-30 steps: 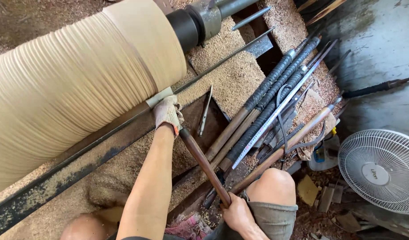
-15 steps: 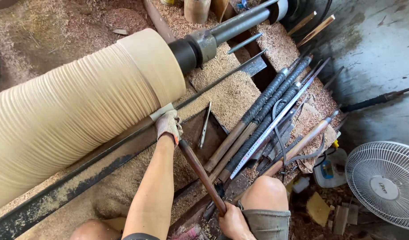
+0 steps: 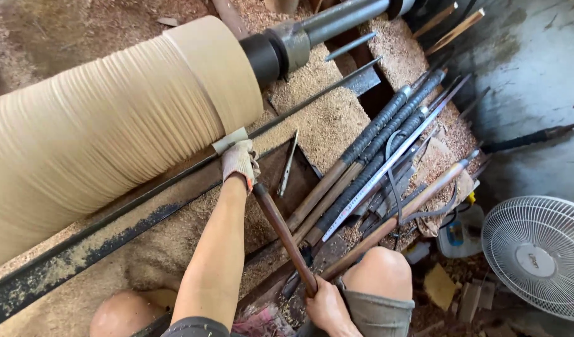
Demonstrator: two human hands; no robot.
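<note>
Wooden log (image 3: 106,137), chisel (image 3: 281,231), both hands gripping

Lighting: soft, even daylight; bright overall, source unclear. Brightest on the pale wooden cylinder (image 3: 112,125) at 10 o'clock and the sawdust bed (image 3: 324,118) toward 12. Shadows: shallow, deepest in the recess at 1 o'clock. Glare: none. Focus: sharp at centre. Blur: cylinder surface streaked. Edges: slight wide-angle stretch.
</note>
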